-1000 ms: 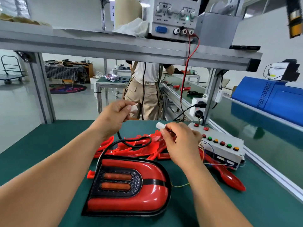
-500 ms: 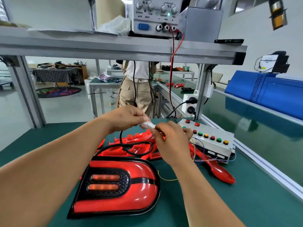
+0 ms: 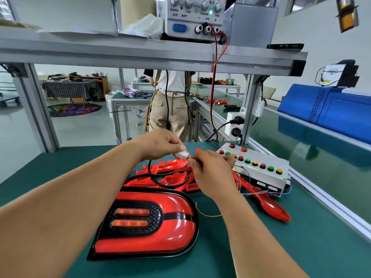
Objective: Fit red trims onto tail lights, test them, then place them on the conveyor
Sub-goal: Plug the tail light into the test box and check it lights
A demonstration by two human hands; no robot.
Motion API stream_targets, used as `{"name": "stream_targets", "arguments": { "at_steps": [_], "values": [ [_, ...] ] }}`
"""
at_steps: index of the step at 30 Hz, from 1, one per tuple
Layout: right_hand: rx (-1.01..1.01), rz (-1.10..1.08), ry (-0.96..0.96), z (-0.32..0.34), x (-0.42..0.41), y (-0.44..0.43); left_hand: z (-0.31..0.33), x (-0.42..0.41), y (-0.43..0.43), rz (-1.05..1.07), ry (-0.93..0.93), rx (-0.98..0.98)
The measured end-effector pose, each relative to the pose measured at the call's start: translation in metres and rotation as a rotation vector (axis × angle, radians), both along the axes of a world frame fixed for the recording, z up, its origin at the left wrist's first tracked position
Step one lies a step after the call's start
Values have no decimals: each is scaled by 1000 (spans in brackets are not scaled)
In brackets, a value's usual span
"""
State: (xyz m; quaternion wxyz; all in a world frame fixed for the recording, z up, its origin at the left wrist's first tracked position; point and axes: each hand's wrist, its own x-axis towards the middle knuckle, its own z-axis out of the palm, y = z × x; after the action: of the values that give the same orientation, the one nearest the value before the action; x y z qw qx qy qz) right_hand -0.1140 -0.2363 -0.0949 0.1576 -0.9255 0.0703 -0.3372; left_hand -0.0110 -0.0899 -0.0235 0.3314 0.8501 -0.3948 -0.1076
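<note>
Tail light point(image 3: 144, 223) beneath left hand point(image 3: 160, 143) and right hand point(image 3: 212, 173), grip on white connector point(image 3: 181, 154).

The tail light point(image 3: 148, 223) at lower centre is showing glossy red with a black rim and a black band. Its two lamps are glowing orange inside a black dotted mesh. The red trims point(image 3: 166, 173) are lying on the dark green tabletop point(image 3: 60, 167). The white control box point(image 3: 261, 173) at right is carrying red, green and yellow buttons. A white connector point(image 3: 181, 154) is showing at centre. A blue cover point(image 3: 325, 111) is filling the right edge, and a black-and-white checked cloth point(image 3: 70, 89) is showing at upper left.
</note>
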Motion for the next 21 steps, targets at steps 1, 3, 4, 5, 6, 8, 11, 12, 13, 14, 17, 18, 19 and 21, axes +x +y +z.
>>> {"name": "stream_targets", "arguments": {
  "at_steps": [1, 3, 4, 5, 6, 8, 11, 12, 13, 14, 17, 18, 19, 21],
  "values": [
    [10, 20, -1, -1, 0, 0, 0, 0, 0, 6, 22, -4],
    [19, 34, -12, -3, 1, 1, 0, 0, 1, 13, 39, -10],
    [15, 37, -15, -4, 2, 2, -1, 0, 1, 14, 29, -6],
    [7, 39, -15, -5, 3, 4, -2, -1, 1, 13, 16, 0],
    [-2, 42, -12, -6, 3, 5, -3, -1, 0, 14, 2, 2],
    [-1, 43, -17, -8, 3, 6, -7, -2, -1, 27, -36, 4],
    [-7, 40, -10, -11, 4, 6, -13, -3, 2, 39, -57, 43],
    [-16, 41, 6, -12, 5, 6, -15, -4, 4, 52, -52, 74],
    [-23, 39, 23, -14, 6, 6, -16, -5, 7, 63, -56, 110],
    [-31, 29, 43, -15, 7, 6, -16, -6, 11, 70, -70, 138],
    [-34, -12, 123, -21, 9, 3, -17, -10, 38, 142, -69, 23],
    [-20, -15, 152, -22, 10, 1, -19, -11, 51, 182, -45, -74],
    [-6, -11, 180, -24, 10, 0, -23, -14, 66, 228, -19, -176],
    [16, -5, 209, -25, 11, -1, -35, -26, 94, 342, 10, -348]
  ]
}}
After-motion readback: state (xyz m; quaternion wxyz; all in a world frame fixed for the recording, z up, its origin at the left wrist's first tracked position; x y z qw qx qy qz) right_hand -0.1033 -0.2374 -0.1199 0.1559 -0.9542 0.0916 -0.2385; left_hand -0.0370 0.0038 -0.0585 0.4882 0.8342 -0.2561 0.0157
